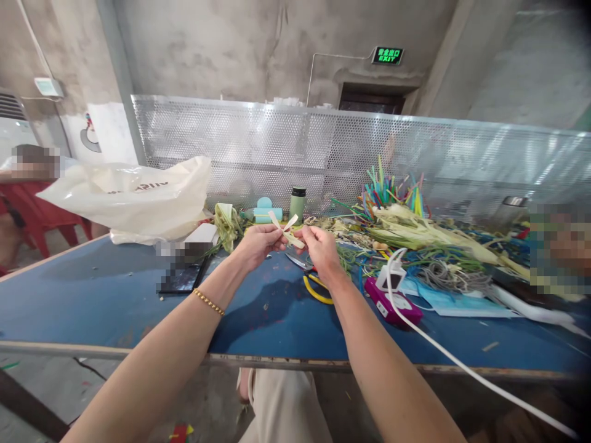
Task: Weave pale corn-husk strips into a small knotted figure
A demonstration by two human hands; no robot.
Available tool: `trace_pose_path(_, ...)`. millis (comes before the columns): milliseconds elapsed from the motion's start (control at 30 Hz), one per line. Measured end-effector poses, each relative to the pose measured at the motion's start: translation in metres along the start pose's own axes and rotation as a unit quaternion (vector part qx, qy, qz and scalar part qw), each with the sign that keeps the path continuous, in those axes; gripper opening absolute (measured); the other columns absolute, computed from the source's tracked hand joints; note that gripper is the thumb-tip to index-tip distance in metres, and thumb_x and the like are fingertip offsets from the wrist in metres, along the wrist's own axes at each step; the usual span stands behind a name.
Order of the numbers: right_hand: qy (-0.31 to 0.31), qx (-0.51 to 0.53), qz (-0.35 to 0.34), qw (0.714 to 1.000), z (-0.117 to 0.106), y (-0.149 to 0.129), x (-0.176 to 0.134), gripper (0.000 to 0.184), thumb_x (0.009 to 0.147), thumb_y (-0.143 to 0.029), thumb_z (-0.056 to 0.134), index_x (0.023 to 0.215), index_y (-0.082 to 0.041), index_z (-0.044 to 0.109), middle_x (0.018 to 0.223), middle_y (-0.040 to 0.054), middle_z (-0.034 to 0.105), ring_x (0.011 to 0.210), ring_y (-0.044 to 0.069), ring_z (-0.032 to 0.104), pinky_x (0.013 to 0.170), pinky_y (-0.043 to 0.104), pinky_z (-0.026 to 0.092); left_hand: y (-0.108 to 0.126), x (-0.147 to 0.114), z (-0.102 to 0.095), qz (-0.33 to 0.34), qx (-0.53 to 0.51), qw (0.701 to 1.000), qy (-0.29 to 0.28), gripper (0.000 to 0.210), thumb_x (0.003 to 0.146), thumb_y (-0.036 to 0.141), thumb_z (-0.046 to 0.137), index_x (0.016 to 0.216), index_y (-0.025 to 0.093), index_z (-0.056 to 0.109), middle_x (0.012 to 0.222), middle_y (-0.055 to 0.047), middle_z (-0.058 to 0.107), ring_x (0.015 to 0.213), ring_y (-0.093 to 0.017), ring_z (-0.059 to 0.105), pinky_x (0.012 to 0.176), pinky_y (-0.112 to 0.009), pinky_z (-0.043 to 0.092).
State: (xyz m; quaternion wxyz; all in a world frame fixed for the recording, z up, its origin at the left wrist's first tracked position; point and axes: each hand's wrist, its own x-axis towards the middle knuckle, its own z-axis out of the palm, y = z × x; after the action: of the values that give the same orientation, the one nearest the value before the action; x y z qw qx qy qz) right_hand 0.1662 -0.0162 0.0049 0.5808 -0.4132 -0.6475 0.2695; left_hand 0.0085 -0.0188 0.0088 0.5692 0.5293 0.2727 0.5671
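Observation:
Above the blue table, my left hand [259, 245] and my right hand [318, 247] face each other with fingers pinched. Between them is a pale cream piece of husk strips [290, 230], looped and crossed with loose ends pointing up. Both hands grip it, the left at its left side and the right at its lower right end. Just below and behind the right hand lies a pair of scissors with yellow handles [317, 291], its blades partly under my fingers. A green bottle with a black lid [298, 204] stands behind the hands.
A large whitish plastic bag [133, 197] and a dark phone-like slab [183, 280] are at left. Corn husks [415, 231], colourful sticks [392, 194], grey cord [455, 277] and a purple power strip [392, 304] with a white cable crowd the right. Perforated metal [258, 141] stands behind.

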Motion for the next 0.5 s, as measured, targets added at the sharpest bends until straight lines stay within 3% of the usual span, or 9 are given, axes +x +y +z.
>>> trace_pose_path(167, -0.027, -0.025, -0.028, 0.999, 0.0, 0.006, 0.003, 0.047, 0.086, -0.058, 0.052, 0.077, -0.016, 0.07, 0.072, 0.0064, 0.071, 0.056, 0.017, 0.061, 0.054, 0.027, 0.046, 0.0, -0.004, 0.003, -0.029, 0.005, 0.998, -0.048, 0.016, 0.077, 0.007, 0.065, 0.091, 0.005, 0.071, 0.074, -0.01, 0.071, 0.058, -0.012, 0.063, 0.062, -0.025, 0.044)
trace_pose_path(333, -0.016, -0.054, -0.05, 0.997, -0.001, 0.012, 0.007, 0.048, 0.086, -0.059, 0.05, 0.074, -0.017, 0.069, 0.072, 0.0055, 0.07, 0.062, 0.018, 0.061, 0.055, 0.026, 0.044, 0.002, -0.005, 0.003, -0.04, 0.009, 0.997, -0.064, 0.02, 0.073, 0.007, 0.069, 0.092, 0.006, 0.07, 0.081, -0.014, 0.073, 0.067, -0.016, 0.068, 0.069, -0.029, 0.048)
trace_pose_path(500, -0.036, -0.056, -0.056, 0.996, 0.0, 0.009, 0.003, 0.032, 0.075, -0.048, 0.066, 0.067, -0.017, 0.065, 0.065, 0.0027, 0.067, 0.063, 0.016, 0.058, 0.056, 0.025, 0.042, 0.0, -0.006, 0.005, -0.023, 0.053, 0.995, -0.084, 0.021, 0.068, 0.009, 0.074, 0.087, 0.006, 0.069, 0.071, -0.008, 0.071, 0.06, -0.015, 0.065, 0.062, -0.027, 0.046)
